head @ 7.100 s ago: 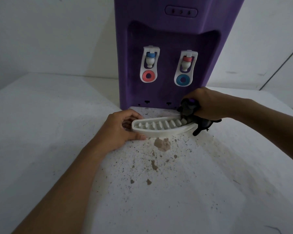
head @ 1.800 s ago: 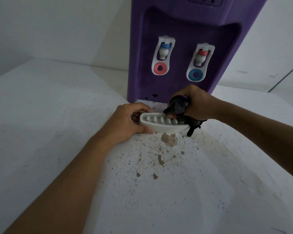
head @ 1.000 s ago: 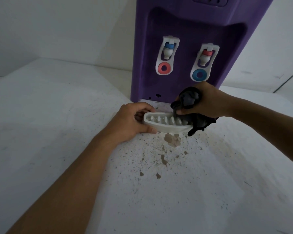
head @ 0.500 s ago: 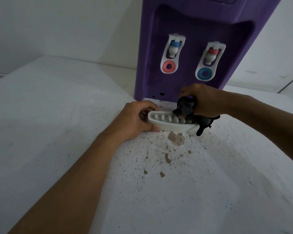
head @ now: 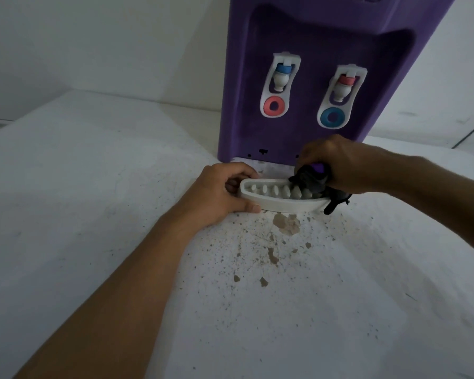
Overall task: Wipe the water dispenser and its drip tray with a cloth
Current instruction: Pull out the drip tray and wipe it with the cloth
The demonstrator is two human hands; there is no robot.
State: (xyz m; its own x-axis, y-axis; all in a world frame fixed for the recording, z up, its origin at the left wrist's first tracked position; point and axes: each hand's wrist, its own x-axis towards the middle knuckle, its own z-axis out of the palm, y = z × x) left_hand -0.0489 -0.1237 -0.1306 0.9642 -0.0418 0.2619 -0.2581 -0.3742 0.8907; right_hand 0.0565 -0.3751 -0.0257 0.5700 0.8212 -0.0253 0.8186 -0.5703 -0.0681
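While the drip tray [head: 282,199] sits out on the worktop [head: 93,187] just in front of the water dispenser [head: 326,45], it is being wiped, so the job looks to be somewhere in its middle. I judge the tray's right end to be the part in hand now: the dark cloth [head: 312,183] is bunched there, pressed down among the raised ribs, with a tail of it hanging over the tray's right tip. Ribs toward the left end stand bare and pale, and I cannot tell from here whether they are clean or not yet reached. Nothing in view shows whether the purple body of the dispenser and its two taps have been wiped.

Both hands have a closed grip. Fingers of the right hand [head: 337,165] are curled round the cloth, and that grip sits directly over the tray's right end, the tray running away from it to the left. A small purple patch shows in the cloth at the knuckles; what it is I cannot say. At the opposite end the left hand [head: 216,195] clasps the tray, fingers over the far rim and thumb along the near wall, steadying it, so the tray lies between the two grips.

Below and nearer than both grips, brown specks and a few larger blotches [head: 285,222] are scattered over the worktop, the biggest just beside the tray's near wall.
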